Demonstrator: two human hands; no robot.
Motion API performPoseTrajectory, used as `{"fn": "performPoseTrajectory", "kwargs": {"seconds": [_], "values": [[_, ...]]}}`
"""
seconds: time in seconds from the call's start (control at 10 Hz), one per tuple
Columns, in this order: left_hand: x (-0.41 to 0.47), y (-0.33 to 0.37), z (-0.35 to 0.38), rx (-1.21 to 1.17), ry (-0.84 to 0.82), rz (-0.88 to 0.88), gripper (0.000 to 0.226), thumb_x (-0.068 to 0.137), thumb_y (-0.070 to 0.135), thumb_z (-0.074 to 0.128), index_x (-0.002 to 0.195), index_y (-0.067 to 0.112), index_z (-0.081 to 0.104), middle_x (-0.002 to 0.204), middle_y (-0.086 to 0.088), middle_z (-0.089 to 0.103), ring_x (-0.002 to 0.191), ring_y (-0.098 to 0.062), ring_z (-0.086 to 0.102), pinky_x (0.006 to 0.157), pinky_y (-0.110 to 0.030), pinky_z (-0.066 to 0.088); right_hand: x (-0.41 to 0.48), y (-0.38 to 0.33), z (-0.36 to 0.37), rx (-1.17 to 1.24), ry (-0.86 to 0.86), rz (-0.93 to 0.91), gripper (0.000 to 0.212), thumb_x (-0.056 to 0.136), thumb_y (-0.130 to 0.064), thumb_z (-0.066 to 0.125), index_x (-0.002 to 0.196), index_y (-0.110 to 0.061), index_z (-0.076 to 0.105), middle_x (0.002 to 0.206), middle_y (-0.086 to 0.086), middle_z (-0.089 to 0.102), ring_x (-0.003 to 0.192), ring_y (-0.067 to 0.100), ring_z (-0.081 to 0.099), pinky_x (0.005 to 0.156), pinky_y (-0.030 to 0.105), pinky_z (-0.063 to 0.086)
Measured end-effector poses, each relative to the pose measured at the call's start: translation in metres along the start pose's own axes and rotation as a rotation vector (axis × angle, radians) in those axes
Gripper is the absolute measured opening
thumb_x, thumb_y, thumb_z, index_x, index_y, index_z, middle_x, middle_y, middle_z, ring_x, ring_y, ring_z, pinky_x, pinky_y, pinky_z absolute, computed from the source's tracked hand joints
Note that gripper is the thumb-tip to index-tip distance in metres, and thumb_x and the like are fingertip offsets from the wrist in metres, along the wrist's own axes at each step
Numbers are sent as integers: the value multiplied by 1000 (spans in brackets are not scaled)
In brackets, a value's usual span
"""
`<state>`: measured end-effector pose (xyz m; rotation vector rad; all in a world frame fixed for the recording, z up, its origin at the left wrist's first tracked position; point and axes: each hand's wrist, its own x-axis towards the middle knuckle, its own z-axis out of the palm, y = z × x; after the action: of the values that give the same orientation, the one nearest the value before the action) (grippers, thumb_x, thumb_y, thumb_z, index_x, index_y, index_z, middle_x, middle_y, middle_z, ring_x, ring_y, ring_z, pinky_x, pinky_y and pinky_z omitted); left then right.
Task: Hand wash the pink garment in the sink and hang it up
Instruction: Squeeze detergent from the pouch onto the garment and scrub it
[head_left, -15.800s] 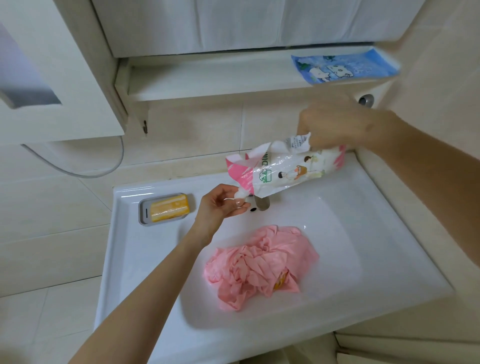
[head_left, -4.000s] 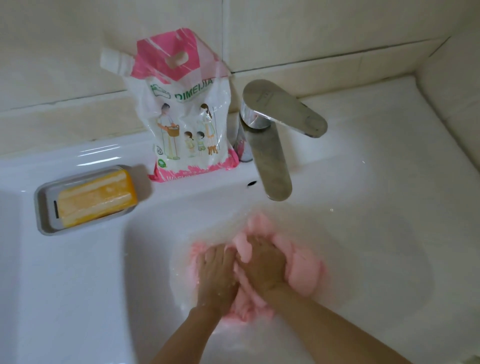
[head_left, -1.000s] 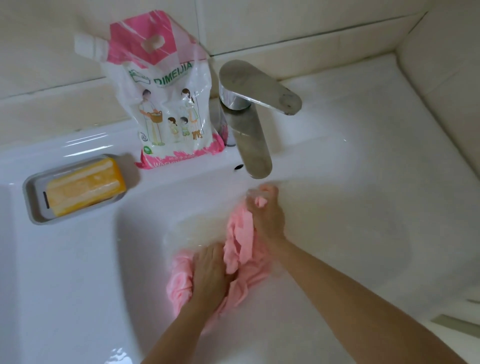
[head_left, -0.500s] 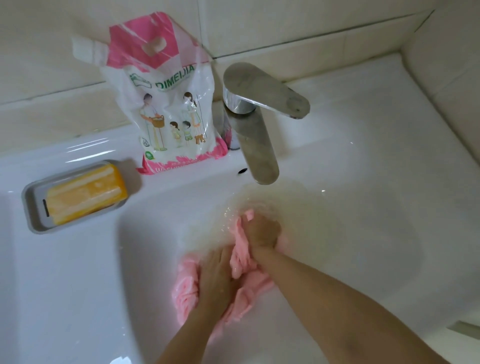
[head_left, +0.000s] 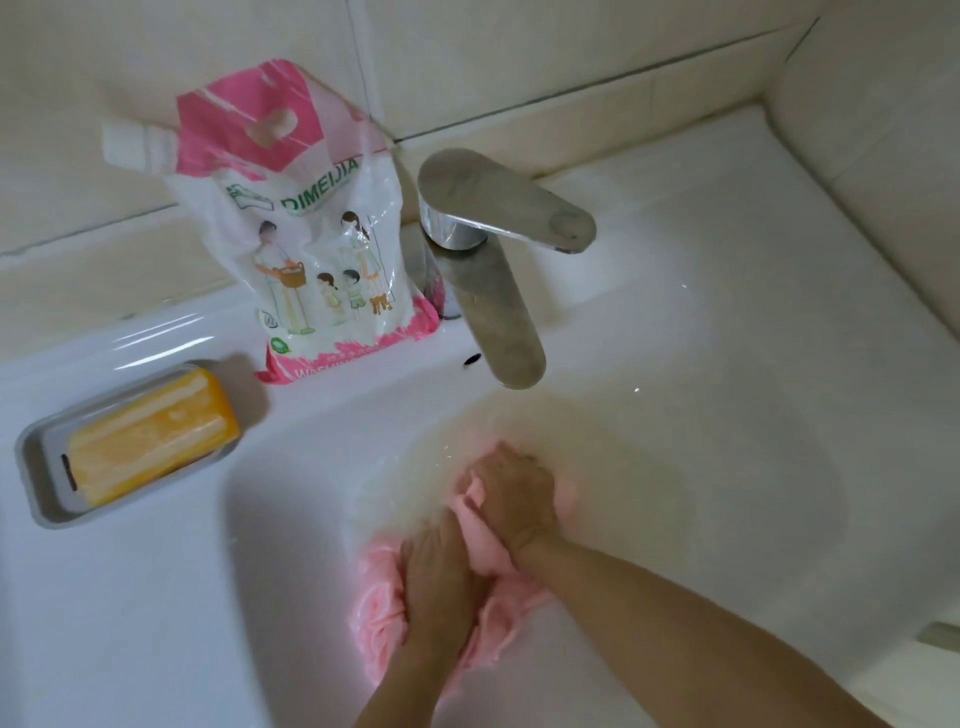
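On the far left rim of the sink (head_left: 727, 249) sits one soap dish (head_left: 39, 483) holding one yellow bar (head_left: 150, 441). To its right one pouch (head_left: 317, 244) stands upright against the wall, just beside the one faucet (head_left: 493, 296). Near, in the basin's cloudy water, lies the one pink garment (head_left: 376, 618), bunched. The left hand (head_left: 441, 587) presses down on it, knuckles up, fingers curled into the cloth. Farther and to the right, below the spout, the right hand (head_left: 514, 499) grips a fold of the garment, its fingers closed round it, forearm reaching in from the near right. The two hands touch.
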<state>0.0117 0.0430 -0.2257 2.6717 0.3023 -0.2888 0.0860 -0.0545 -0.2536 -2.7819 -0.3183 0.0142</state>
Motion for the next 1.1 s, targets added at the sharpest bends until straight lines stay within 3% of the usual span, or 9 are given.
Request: {"fn": "performPoseTrajectory", "kwargs": {"seconds": [0.1, 0.2, 0.3, 0.4, 0.6, 0.8, 0.9, 1.0, 1.1], "values": [[-5, 7, -9, -79, -245, -64, 70, 69, 60, 27, 110, 12, 58, 94, -4, 67, 85, -23, 66, 72, -28, 52, 26, -18, -47, 317, -158, 418, 53, 91, -47, 35, 70, -14, 71, 67, 6, 66, 60, 22, 65, 51, 22, 40], [-2, 7, -9, -142, -127, -10, 32, 74, 49, 44, 81, 20, 58, 78, 5, 61, 73, -19, 61, 66, -30, 47, 21, 6, -60, 438, 161, 519, 58, 85, -57, 34, 111, -12, 60, 91, 9, 66, 84, 27, 62, 67, 29, 40], [-4, 5, -8, -284, -76, -40, 25, 81, 41, 52, 75, 18, 62, 82, 11, 66, 71, -15, 61, 64, -17, 43, -20, 5, -75, 264, 67, 81, 48, 76, -53, 43, 111, -25, 61, 94, 2, 62, 84, 25, 58, 73, 34, 47], [-7, 6, -2, -333, -3, -35, 39, 85, 48, 30, 75, 23, 58, 80, 8, 64, 77, -19, 59, 78, -36, 50, -46, -3, -40, -7, -69, -33, 36, 77, -54, 45, 87, -27, 65, 103, 7, 62, 86, 32, 59, 67, 38, 47], [-3, 8, 0, -242, -12, -29, 38, 82, 32, 28, 86, 14, 61, 74, -1, 61, 71, -21, 58, 65, -35, 48, 3, 9, -2, -102, -37, -66, 42, 69, -57, 42, 74, -24, 67, 72, 2, 61, 66, 24, 60, 58, 29, 48], [-5, 13, -14, -300, -79, -93, 18, 73, 40, 57, 67, 28, 45, 63, 10, 48, 61, -19, 51, 57, -28, 32, 33, 7, -53, 513, 199, 572, 56, 74, -59, 37, 101, -16, 62, 82, 3, 66, 76, 25, 62, 68, 32, 48], [-5, 15, -17, -379, -24, -85, 24, 73, 41, 43, 57, 24, 48, 57, 6, 55, 56, -18, 55, 52, -35, 45, -7, 14, -71, 380, 119, 140, 50, 78, -57, 43, 118, -28, 50, 93, -2, 63, 80, 19, 59, 72, 31, 48], [-6, 15, -13, -383, 118, -48, 31, 84, 38, 37, 60, 29, 55, 60, 11, 57, 66, 3, 56, 65, -19, 46, -45, 11, -40, 1, 5, -117, 41, 75, -59, 47, 96, -25, 60, 103, 4, 61, 85, 27, 58, 70, 36, 47], [-4, 10, -3, -391, 77, -77, 31, 94, 26, 34, 72, 25, 55, 71, 9, 58, 71, -6, 56, 73, -24, 49, -32, 13, -18, -138, -28, -134, 38, 70, -55, 48, 83, -23, 65, 92, 5, 61, 79, 28, 58, 64, 34, 44]]}}
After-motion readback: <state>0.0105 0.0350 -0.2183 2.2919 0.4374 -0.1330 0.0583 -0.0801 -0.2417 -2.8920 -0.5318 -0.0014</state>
